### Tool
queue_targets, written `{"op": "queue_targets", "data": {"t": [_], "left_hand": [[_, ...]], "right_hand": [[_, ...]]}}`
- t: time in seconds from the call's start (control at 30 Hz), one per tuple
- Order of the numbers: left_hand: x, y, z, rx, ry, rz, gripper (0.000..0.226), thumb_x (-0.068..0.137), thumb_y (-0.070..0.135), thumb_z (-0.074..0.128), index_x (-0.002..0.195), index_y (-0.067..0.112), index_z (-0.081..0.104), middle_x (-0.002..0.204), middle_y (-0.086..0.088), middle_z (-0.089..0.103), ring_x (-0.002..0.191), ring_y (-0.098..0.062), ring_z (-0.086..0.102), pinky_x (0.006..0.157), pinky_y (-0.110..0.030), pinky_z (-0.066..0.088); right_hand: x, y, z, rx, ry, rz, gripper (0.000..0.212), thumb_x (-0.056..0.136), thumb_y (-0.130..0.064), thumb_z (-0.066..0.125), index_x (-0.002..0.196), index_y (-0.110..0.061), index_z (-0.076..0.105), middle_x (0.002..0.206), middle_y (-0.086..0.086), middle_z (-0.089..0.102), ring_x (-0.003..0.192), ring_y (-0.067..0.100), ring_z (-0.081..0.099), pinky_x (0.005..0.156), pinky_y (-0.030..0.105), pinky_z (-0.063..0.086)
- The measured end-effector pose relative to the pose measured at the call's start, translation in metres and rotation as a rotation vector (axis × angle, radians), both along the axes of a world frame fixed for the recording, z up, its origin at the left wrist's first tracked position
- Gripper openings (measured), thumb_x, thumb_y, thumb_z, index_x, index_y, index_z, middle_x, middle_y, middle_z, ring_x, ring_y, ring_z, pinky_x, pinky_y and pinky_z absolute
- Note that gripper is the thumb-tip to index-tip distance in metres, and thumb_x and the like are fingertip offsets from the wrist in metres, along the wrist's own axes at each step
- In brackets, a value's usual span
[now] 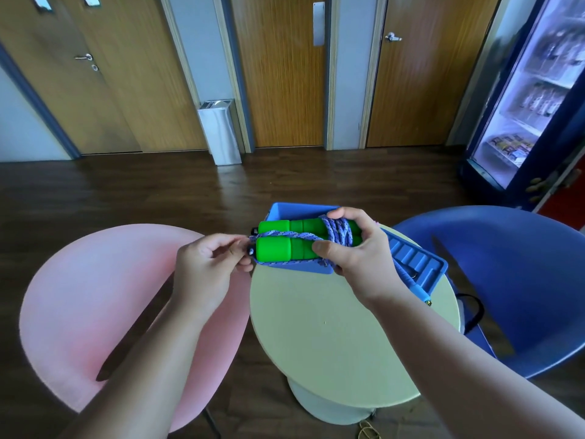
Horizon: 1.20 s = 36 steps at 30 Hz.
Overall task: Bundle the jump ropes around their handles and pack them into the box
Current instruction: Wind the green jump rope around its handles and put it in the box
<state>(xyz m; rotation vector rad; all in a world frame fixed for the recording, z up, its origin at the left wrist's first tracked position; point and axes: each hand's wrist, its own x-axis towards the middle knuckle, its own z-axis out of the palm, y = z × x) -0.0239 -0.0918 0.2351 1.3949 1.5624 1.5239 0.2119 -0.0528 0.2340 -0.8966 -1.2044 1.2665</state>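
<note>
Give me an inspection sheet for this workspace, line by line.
Surface: round pale table.
Job's things: green handles paired, purple rope wound round them; blue box open, lid beside it; blue handle by the lid.
Clutter: nothing seen.
Hands: right hand grips the handles; left hand pinches the rope.
Cables: dark loop past the table's edge, kind unclear.
Surroundings: pink chair, blue chair, doors, bin, fridge.

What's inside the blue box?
Of the blue box only a bare bit of inside wall shows, at the back. The green handles, wound with purple rope, and the right hand are held in front of the rest, so whatever lies inside is hidden.
</note>
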Motion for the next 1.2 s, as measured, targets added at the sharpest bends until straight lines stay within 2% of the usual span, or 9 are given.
{"op": "queue_targets", "data": {"t": [0.2,0.33,0.6,0.77,0.87,0.93,1.03,1.1,1.2], "left_hand": [[0.020,-0.004,-0.028,0.024,-0.040,0.041,0.016,0.100,-0.001,0.060,0.094,-0.002,0.075,0.074,-0.015,0.073,0.060,-0.012,0.069,0.064,-0.023,0.059],[0.036,-0.001,-0.042,0.013,0.017,0.066,0.022,0.102,0.003,0.058,0.085,0.003,0.071,0.070,-0.010,0.069,0.054,-0.014,0.066,0.059,-0.036,0.060],[0.034,0.021,-0.056,-0.023,0.440,0.076,0.033,0.099,0.027,0.052,0.068,0.018,0.059,0.058,0.005,0.061,0.053,-0.017,0.060,0.054,-0.034,0.047],[0.054,0.017,-0.056,-0.039,0.331,-0.011,0.024,0.099,0.021,0.051,0.082,0.019,0.068,0.063,0.007,0.060,0.061,-0.005,0.059,0.055,-0.016,0.037],[0.084,0.005,-0.053,-0.054,0.299,-0.133,0.029,0.103,0.016,0.051,0.076,0.014,0.064,0.057,0.010,0.055,0.057,-0.006,0.053,0.053,-0.017,0.033],[0.093,0.006,-0.047,-0.055,0.257,-0.135,0.032,0.104,0.017,0.051,0.073,0.014,0.059,0.055,0.010,0.053,0.053,-0.008,0.050,0.050,-0.018,0.030],[0.095,0.016,-0.039,-0.017,0.289,-0.182,0.031,0.099,0.028,0.045,0.079,0.012,0.063,0.061,0.004,0.057,0.059,-0.012,0.053,0.055,-0.025,0.035],[0.101,0.019,-0.037,-0.013,0.315,-0.220,0.027,0.098,0.025,0.047,0.075,0.026,0.059,0.062,0.006,0.056,0.060,-0.011,0.051,0.055,-0.026,0.034],[0.110,0.019,-0.038,-0.007,0.330,-0.272,0.044,0.102,0.014,0.053,0.065,0.038,0.048,0.057,0.015,0.054,0.057,-0.004,0.050,0.053,-0.018,0.029]], "right_hand": [[-0.014,0.009,0.014,-0.040,0.059,-0.032,0.039,0.077,0.007,0.081,0.097,-0.023,0.065,0.071,0.000,0.058,0.058,0.021,0.047,0.044,0.022,0.037],[-0.020,0.012,0.018,-0.077,0.073,-0.046,0.037,0.079,0.016,0.075,0.102,-0.011,0.062,0.070,-0.002,0.058,0.049,0.008,0.053,0.043,0.016,0.040],[-0.019,0.013,0.017,-0.113,0.076,-0.088,0.037,0.079,0.014,0.077,0.101,-0.011,0.062,0.072,0.000,0.061,0.050,0.009,0.057,0.043,0.017,0.042],[-0.024,0.016,0.011,-0.165,0.121,-0.163,0.036,0.079,0.011,0.077,0.094,-0.018,0.062,0.074,0.003,0.058,0.051,0.013,0.049,0.041,0.020,0.037],[-0.031,0.018,0.013,-0.184,0.160,-0.206,0.033,0.079,0.008,0.076,0.091,-0.019,0.062,0.078,0.004,0.058,0.052,0.012,0.050,0.042,0.021,0.038],[-0.033,0.020,0.017,-0.153,0.166,-0.217,0.032,0.079,0.007,0.077,0.093,-0.018,0.064,0.083,0.006,0.061,0.060,0.016,0.060,0.047,0.027,0.049],[-0.031,0.023,0.021,-0.158,0.198,-0.228,0.032,0.079,0.006,0.079,0.098,-0.016,0.065,0.092,0.010,0.065,0.078,0.026,0.070,0.070,0.056,0.061],[-0.030,0.025,0.022,-0.148,0.167,-0.250,0.033,0.077,0.005,0.080,0.098,-0.016,0.066,0.091,0.008,0.066,0.077,0.025,0.070,0.073,0.057,0.061],[-0.027,0.026,0.020,-0.126,0.095,-0.275,0.033,0.075,0.001,0.082,0.097,-0.018,0.067,0.090,0.009,0.068,0.074,0.025,0.069,0.070,0.055,0.061]]}}
